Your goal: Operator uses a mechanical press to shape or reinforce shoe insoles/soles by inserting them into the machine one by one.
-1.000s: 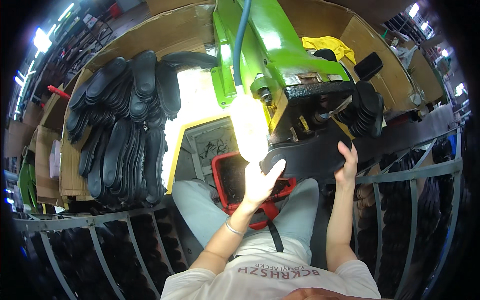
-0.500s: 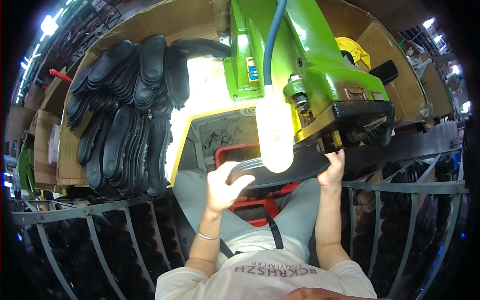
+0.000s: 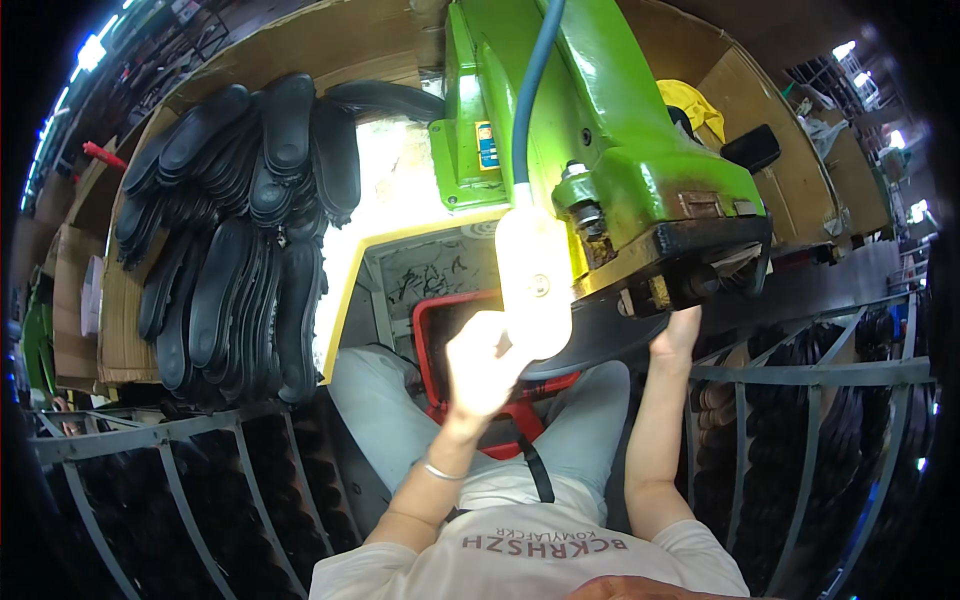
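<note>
A black shoe sole [image 3: 605,342] is held crosswise under the head of a green machine [image 3: 640,150]. My left hand [image 3: 482,368] is closed on its left end, with the fingertips partly lost behind a glowing lamp [image 3: 537,285]. At the sole's right end, close beneath the machine's dark working head [image 3: 690,250], my right hand [image 3: 676,338] grips the edge; its fingertips are partly hidden there. The lamp also covers part of the sole.
Piles of black soles [image 3: 235,290] lie on the table at left, inside cardboard walls [image 3: 120,330]. A red bin [image 3: 432,345] sits below, between my legs. Metal racks [image 3: 140,436] with dark soles flank me. A yellow cloth [image 3: 693,105] lies behind the machine.
My left hand has moved right and toward the lamp, carrying its end of the sole along. My right hand has shifted slightly right under the machine head. The whole view has shifted a little.
</note>
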`<control>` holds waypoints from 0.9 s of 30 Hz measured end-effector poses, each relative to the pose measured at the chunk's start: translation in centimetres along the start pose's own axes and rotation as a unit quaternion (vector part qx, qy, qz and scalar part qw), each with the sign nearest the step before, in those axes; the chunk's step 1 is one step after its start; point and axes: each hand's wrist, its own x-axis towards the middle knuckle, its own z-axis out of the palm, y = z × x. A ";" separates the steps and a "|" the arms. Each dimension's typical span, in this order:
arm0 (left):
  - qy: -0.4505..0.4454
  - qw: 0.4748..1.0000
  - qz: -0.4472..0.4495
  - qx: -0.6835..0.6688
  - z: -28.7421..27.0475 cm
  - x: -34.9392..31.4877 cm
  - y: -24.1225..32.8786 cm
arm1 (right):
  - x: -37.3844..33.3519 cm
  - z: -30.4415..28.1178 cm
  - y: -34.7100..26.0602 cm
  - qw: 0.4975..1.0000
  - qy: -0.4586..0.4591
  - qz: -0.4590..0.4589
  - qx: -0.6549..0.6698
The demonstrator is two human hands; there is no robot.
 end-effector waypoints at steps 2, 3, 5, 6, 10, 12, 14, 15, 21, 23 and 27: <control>0.009 0.983 -0.067 -0.172 -1.8 -0.3 0.6 | -1.3 0.9 1.4 0.999 0.003 0.042 0.031; 0.006 0.986 -0.056 -0.155 -2.9 -0.1 0.9 | -2.4 1.3 1.9 1.000 -0.022 0.021 0.001; 0.013 0.987 -0.080 -0.137 -5.2 0.0 1.6 | -3.9 2.3 2.9 0.998 -0.028 0.003 -0.058; 0.025 0.986 -0.096 -0.133 -6.1 0.0 1.7 | -4.8 2.7 3.3 0.998 -0.042 -0.002 -0.047; 0.066 0.982 -0.115 -0.132 -8.7 -2.5 0.7 | -6.6 4.7 4.6 0.997 -0.046 0.011 -0.062; 0.098 0.979 -0.119 -0.135 -9.4 -4.7 -0.3 | -6.8 5.5 5.1 0.993 -0.062 0.032 -0.095; 0.078 0.970 -0.162 -0.166 -10.4 -6.3 -0.7 | -7.1 6.0 5.3 0.988 -0.099 0.021 -0.113; 0.036 0.970 -0.167 -0.173 -11.1 -6.6 -0.5 | -7.2 6.2 5.3 0.986 -0.102 0.025 -0.130; -0.274 0.940 -0.175 -0.100 -5.7 -2.9 0.7 | -6.3 6.3 5.0 0.972 -0.127 0.025 -0.198; -0.218 0.960 -0.145 -0.102 -1.5 -0.9 0.0 | -7.0 5.8 5.0 0.973 -0.097 -0.025 -0.206; -0.102 0.992 -0.006 0.072 2.4 0.6 -1.3 | -12.2 3.0 5.4 0.962 -0.091 0.016 -0.257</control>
